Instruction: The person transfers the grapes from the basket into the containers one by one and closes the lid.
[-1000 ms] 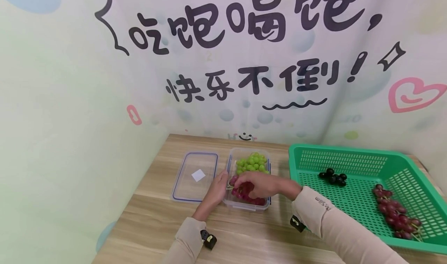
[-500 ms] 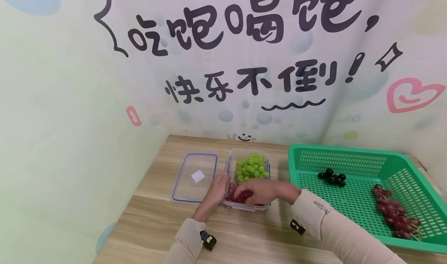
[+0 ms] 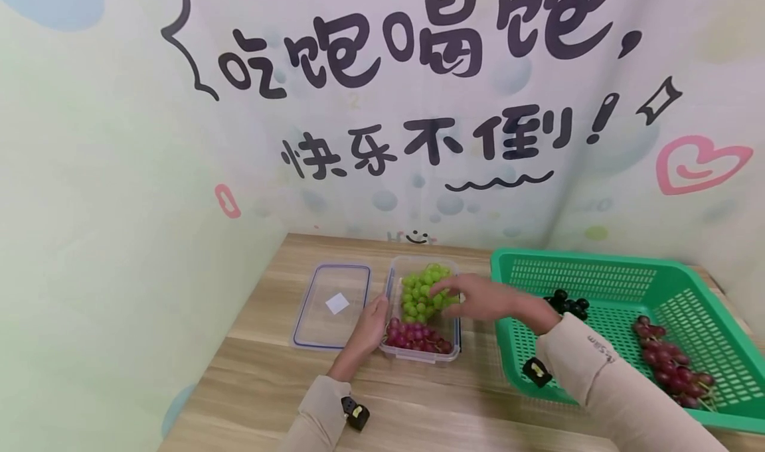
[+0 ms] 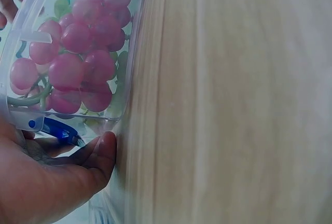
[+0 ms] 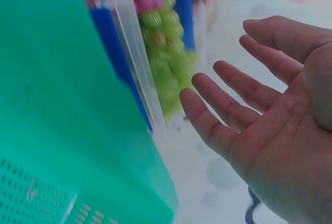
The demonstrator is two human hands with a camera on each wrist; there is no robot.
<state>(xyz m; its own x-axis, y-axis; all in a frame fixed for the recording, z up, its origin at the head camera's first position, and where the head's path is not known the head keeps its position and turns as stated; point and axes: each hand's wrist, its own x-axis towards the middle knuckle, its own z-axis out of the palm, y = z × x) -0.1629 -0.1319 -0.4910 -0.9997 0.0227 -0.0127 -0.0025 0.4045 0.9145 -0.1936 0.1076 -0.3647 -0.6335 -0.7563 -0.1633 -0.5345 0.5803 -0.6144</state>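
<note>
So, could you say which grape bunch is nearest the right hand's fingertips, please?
The green bunch in the clear container; the red bunch beside it and the black bunch and dark red bunch in the basket are farther.

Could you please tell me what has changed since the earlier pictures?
The right hand has come off the red grapes in the container and moved rightward, toward the green basket, fingers spread. The left hand stays at the container's left side; the lid and basket stay put.

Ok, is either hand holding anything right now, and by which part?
The right hand is open and holds nothing. The left hand touches the clear container at its left side, near a blue latch; whether it grips or only presses is unclear.
</note>
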